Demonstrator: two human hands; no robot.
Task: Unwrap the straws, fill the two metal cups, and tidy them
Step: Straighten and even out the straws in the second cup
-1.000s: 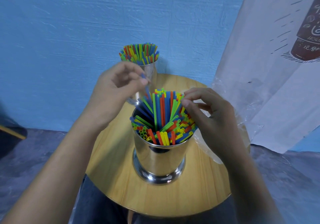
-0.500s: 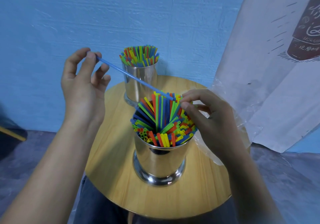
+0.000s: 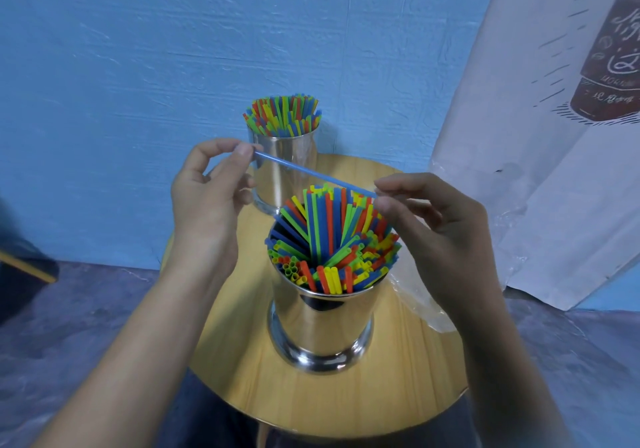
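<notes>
Two shiny metal cups stand on a round wooden table [image 3: 242,371]. The near cup [image 3: 320,330] is packed with several coloured straws [image 3: 332,240], some leaning crosswise. The far cup [image 3: 284,167] holds an upright bunch of straws [image 3: 282,115]. A single blue straw [image 3: 304,172] is stretched above the near cup. My left hand [image 3: 207,202] pinches its left end between thumb and forefinger. My right hand [image 3: 433,226] pinches its right end just above the near cup's straws.
A clear plastic wrapper [image 3: 422,305] lies on the table to the right of the near cup, partly behind my right arm. A white printed cloth [image 3: 554,136] hangs at the right. A blue wall [image 3: 138,67] stands close behind the table.
My left hand pulled a blue straw out of the near cup, swung it up to the left, then came back in. My right hand now pinches the straw's other end.
</notes>
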